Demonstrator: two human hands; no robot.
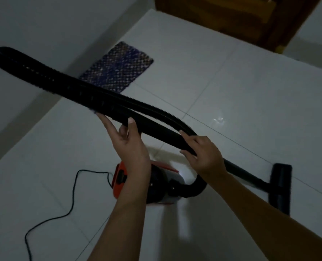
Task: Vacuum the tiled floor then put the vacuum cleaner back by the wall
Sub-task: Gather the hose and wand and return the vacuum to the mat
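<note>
A small canister vacuum cleaner (pixel 162 187) with an orange end and a dark and white body sits on the white tiled floor (pixel 241 87) below my hands. Its black ribbed hose (pixel 43 74) loops up high to the left and doubles back. My left hand (pixel 127 142) holds the hose from below, thumb over the top. My right hand (pixel 201 153) grips the black wand (pixel 162 131) where the hose meets it. The wand slopes down right to the black floor head (pixel 281 187) on the tiles.
A black power cord (pixel 69 206) snakes over the floor at the lower left. A blue patterned mat (pixel 116 66) lies by the white wall (pixel 34 25) on the left. A dark wooden door (pixel 231 17) stands at the top right.
</note>
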